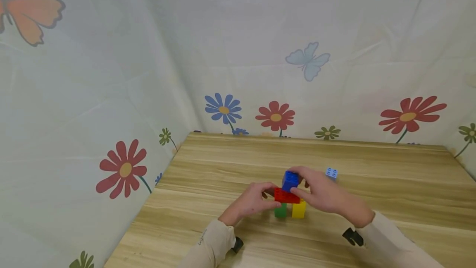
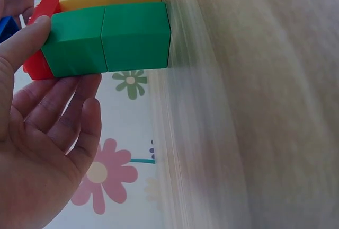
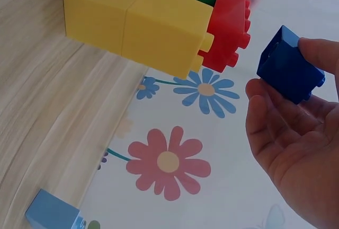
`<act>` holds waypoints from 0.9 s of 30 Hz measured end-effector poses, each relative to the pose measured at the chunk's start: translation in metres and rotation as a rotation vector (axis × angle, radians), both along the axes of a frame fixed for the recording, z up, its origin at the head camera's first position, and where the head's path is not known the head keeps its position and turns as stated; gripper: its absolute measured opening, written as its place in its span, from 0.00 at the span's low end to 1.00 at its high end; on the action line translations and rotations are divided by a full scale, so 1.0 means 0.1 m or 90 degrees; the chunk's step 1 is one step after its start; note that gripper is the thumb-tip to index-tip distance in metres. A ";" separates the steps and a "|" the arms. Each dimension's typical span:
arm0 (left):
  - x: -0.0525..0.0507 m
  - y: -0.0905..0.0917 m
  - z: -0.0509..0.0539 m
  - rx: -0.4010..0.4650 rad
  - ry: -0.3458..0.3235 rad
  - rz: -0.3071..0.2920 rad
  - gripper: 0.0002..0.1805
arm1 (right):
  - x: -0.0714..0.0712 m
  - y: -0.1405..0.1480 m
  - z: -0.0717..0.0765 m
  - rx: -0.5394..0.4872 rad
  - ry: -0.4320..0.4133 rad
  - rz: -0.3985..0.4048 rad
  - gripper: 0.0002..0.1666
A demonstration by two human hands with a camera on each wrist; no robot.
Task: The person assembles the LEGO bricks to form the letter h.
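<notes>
A dark blue toy brick (image 1: 290, 181) is pinched between the thumb and fingers of my right hand (image 1: 323, 191). In the right wrist view the blue brick (image 3: 288, 65) is tilted and apart from the red brick (image 3: 228, 30). That red brick (image 1: 287, 196) lies across two stacks, one of green bricks (image 2: 106, 41) and one of yellow bricks (image 3: 137, 22). Two yellow studs show beside the red brick's edge. My left hand (image 1: 254, 199) grips the red brick from the left, its thumb where red meets green and its fingers on the far side.
Behind my right hand a light blue brick (image 1: 331, 173) stands on the wooden table (image 1: 208, 160). A pale cloth wall (image 1: 241, 53) printed with flowers and butterflies rises along the table's back and left edges.
</notes>
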State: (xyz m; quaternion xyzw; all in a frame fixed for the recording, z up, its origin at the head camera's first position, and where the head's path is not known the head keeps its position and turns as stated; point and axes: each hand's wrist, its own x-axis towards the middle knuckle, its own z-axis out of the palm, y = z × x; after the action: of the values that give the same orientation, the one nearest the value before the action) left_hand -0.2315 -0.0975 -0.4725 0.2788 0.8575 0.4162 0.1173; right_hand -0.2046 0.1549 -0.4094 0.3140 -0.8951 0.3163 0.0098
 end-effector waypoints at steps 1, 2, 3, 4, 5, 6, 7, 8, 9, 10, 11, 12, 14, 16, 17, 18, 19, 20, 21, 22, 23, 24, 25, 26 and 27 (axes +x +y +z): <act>0.00 0.00 0.00 -0.001 0.001 -0.001 0.15 | 0.00 -0.01 0.00 -0.002 -0.001 0.004 0.30; 0.00 0.00 0.00 -0.001 0.002 -0.001 0.15 | 0.00 -0.02 0.00 -0.004 -0.002 0.009 0.30; -0.01 -0.01 0.00 -0.002 0.002 -0.002 0.16 | 0.00 -0.02 0.00 -0.006 -0.001 0.015 0.30; -0.01 -0.01 0.00 -0.003 0.003 -0.003 0.16 | 0.00 -0.03 -0.01 -0.006 0.000 0.020 0.30; -0.01 -0.01 -0.01 -0.003 0.003 -0.004 0.16 | 0.00 -0.04 -0.01 -0.005 0.000 0.025 0.30; -0.01 -0.01 -0.01 -0.004 0.005 -0.005 0.16 | -0.01 -0.04 -0.02 -0.004 0.002 0.031 0.30; -0.02 -0.01 -0.02 -0.003 0.005 -0.006 0.16 | -0.01 -0.05 -0.02 -0.003 0.005 0.035 0.29; -0.02 -0.01 -0.02 -0.002 0.004 -0.006 0.16 | -0.02 -0.05 -0.03 0.000 0.008 0.038 0.29; -0.02 -0.01 -0.02 -0.001 0.003 -0.007 0.17 | -0.02 -0.06 -0.04 0.003 0.007 0.040 0.29; -0.02 -0.01 -0.02 0.000 0.003 -0.007 0.17 | -0.02 -0.06 -0.04 0.005 0.004 0.042 0.29; -0.02 -0.01 -0.02 0.002 0.002 -0.006 0.16 | -0.02 -0.07 -0.05 0.005 0.002 0.044 0.29; -0.02 -0.01 -0.03 0.003 0.002 -0.006 0.16 | -0.02 -0.08 -0.06 0.004 0.002 0.048 0.29; -0.02 -0.02 -0.03 0.006 0.000 -0.006 0.16 | -0.02 -0.08 -0.07 0.006 -0.002 0.053 0.28; -0.02 -0.02 -0.03 0.009 0.001 -0.007 0.16 | -0.02 -0.09 -0.09 0.005 -0.002 0.058 0.28; -0.02 -0.02 -0.04 0.010 0.003 -0.008 0.17 | -0.02 -0.09 -0.09 0.006 0.000 0.060 0.28; -0.02 -0.02 -0.04 0.011 0.005 -0.008 0.17 | -0.02 -0.10 -0.10 0.009 0.003 0.062 0.28; -0.02 -0.02 -0.04 0.012 0.007 -0.009 0.17 | -0.02 -0.10 -0.10 0.011 0.004 0.063 0.28; -0.02 -0.02 -0.04 0.013 0.009 -0.009 0.17 | -0.02 -0.10 -0.11 0.013 0.006 0.064 0.28; -0.02 -0.02 -0.04 0.013 0.011 -0.009 0.17 | -0.02 -0.11 -0.11 0.014 0.007 0.065 0.28; -0.01 -0.02 -0.04 0.013 0.013 -0.009 0.17 | -0.02 -0.11 -0.12 0.015 0.007 0.064 0.28; -0.01 -0.01 -0.04 0.013 0.014 -0.009 0.17 | -0.02 -0.11 -0.12 0.016 0.008 0.064 0.28; -0.01 -0.01 -0.04 0.012 0.015 -0.009 0.17 | -0.02 -0.12 -0.12 0.017 0.008 0.066 0.28; -0.01 -0.01 -0.04 0.012 0.015 -0.008 0.17 | -0.02 -0.12 -0.12 0.018 0.009 0.065 0.28; -0.01 -0.01 -0.04 0.011 0.016 -0.008 0.17 | -0.02 -0.12 -0.12 0.019 0.009 0.065 0.28; -0.01 -0.01 -0.04 0.011 0.016 -0.008 0.17 | -0.02 -0.13 -0.12 0.020 0.010 0.065 0.28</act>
State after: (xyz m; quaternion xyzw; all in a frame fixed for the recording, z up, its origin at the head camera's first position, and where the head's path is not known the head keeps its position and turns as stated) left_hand -0.2321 -0.0987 -0.4764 0.2903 0.8535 0.4195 0.1063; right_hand -0.2068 0.1424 -0.4216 0.3617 -0.8828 0.2998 -0.0044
